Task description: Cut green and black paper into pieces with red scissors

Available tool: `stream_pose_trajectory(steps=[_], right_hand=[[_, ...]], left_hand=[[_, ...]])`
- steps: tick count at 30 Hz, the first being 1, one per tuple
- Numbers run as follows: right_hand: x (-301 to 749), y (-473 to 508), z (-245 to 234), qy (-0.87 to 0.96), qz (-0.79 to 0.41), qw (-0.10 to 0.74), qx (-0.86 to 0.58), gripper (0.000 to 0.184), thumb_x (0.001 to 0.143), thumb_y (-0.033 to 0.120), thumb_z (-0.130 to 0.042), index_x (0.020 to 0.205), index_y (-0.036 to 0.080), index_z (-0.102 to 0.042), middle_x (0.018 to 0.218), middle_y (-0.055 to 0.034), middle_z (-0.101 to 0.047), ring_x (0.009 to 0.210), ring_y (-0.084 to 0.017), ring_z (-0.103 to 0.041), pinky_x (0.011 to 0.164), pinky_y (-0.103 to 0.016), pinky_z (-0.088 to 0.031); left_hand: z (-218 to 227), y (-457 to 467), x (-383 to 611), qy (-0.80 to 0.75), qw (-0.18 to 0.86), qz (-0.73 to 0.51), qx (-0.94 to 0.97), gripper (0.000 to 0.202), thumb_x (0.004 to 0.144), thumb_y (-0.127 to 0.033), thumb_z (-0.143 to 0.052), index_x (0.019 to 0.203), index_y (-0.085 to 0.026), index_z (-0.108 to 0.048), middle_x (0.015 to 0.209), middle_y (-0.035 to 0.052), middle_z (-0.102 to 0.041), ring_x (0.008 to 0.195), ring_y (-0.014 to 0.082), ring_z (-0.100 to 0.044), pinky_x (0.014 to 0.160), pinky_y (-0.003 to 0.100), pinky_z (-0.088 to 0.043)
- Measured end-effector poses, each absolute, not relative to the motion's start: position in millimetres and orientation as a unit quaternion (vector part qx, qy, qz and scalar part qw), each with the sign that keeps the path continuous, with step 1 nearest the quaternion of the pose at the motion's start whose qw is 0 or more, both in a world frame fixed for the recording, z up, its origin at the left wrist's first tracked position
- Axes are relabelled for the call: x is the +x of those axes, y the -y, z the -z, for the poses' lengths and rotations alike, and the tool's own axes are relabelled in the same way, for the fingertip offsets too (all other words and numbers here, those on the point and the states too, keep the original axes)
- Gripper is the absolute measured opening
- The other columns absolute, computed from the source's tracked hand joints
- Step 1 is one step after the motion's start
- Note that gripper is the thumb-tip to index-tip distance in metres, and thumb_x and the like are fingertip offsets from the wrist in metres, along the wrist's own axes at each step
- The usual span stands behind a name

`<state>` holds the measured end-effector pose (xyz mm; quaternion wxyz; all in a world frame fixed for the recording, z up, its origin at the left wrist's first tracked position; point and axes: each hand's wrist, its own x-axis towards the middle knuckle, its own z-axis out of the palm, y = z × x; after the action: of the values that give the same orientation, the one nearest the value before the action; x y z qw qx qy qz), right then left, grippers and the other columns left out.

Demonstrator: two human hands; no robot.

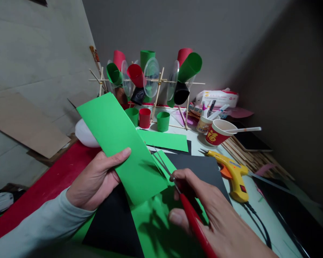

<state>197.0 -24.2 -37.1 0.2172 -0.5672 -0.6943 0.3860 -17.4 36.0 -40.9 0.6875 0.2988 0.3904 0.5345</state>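
Over the surface (196,141), L grip (94,180) pinches the green card (115,143), thumb on top; R grip (218,208) is closed round the scissors (192,218), blades a bit apart near the card's R edge — can't tell if they're biting. I'd say trimming's in hand; next snip prob. needs card steady, blades lined up. Beyond, to R: patterned cup (204,125) w/ pens (218,111), red-and-white cup (215,136) w/ white stick (246,129) — can't see bottoms.

Card strip (118,143) in my left hand (97,179); scissors (191,216) in my right hand (210,208), blades by the strip's right edge. Loose sheets (201,166) beneath both. Glue gun (235,175) right of the sheets; paper cup (217,139) behind it, pen cup (204,124) beyond, leftward. Farther back, stick frame (157,96), three tubs (144,119) at its foot.
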Motion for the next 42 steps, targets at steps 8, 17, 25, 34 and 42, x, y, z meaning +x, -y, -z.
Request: stream_pose_trajectory(steps=[8,17,25,34,42], right_hand=[[197,24,30,0.665,-0.44,0.182,-0.575,0.023,0.088,0.049,-0.06,0.093,0.028,-0.052,0.083,0.002,-0.064,0.072,-0.018,-0.059,0.063,-0.027,-0.047],[201,26,31,0.699,-0.394,0.233,-0.549,0.03,0.08,0.052,-0.067,0.099,0.03,-0.06,0.091,-0.0001,-0.07,0.085,-0.023,-0.067,0.066,-0.028,-0.052],[200,26,26,0.743,-0.337,0.254,-0.519,0.023,0.075,0.041,-0.07,0.094,0.029,-0.063,0.083,0.0024,-0.07,0.07,-0.019,-0.067,0.057,-0.022,-0.052],[200,24,39,0.756,-0.261,0.262,-0.54,0.02,0.078,0.033,-0.066,0.097,0.029,-0.063,0.08,0.0025,-0.073,0.079,-0.021,-0.072,0.059,-0.023,-0.053],[202,23,37,0.776,-0.244,0.238,-0.531,0.023,0.078,0.034,-0.065,0.101,0.03,-0.065,0.089,0.0008,-0.075,0.08,-0.021,-0.073,0.058,-0.022,-0.054]], left_hand=[[39,-37,-17,-0.406,0.701,-0.525,0.259,0.05,0.088,-0.007,-0.064,0.137,-0.016,-0.059,0.103,0.0119,-0.08,0.088,0.0268,-0.077,0.076,0.038,-0.067],[39,-39,-20,-0.413,0.69,-0.533,0.263,0.043,0.088,-0.009,-0.064,0.13,-0.013,-0.064,0.106,0.0142,-0.079,0.089,0.0297,-0.077,0.079,0.042,-0.066],[36,-45,-25,-0.42,0.631,-0.594,0.271,0.03,0.087,-0.008,-0.064,0.116,-0.012,-0.072,0.105,0.0112,-0.08,0.095,0.0274,-0.076,0.085,0.034,-0.064],[32,-43,-27,-0.419,0.625,-0.599,0.272,0.023,0.087,-0.008,-0.064,0.107,-0.013,-0.075,0.103,0.0104,-0.08,0.099,0.0283,-0.075,0.088,0.036,-0.063],[32,-47,-30,-0.41,0.622,-0.609,0.273,0.021,0.087,-0.009,-0.065,0.105,-0.011,-0.076,0.099,0.0111,-0.081,0.091,0.0274,-0.077,0.087,0.037,-0.064]])
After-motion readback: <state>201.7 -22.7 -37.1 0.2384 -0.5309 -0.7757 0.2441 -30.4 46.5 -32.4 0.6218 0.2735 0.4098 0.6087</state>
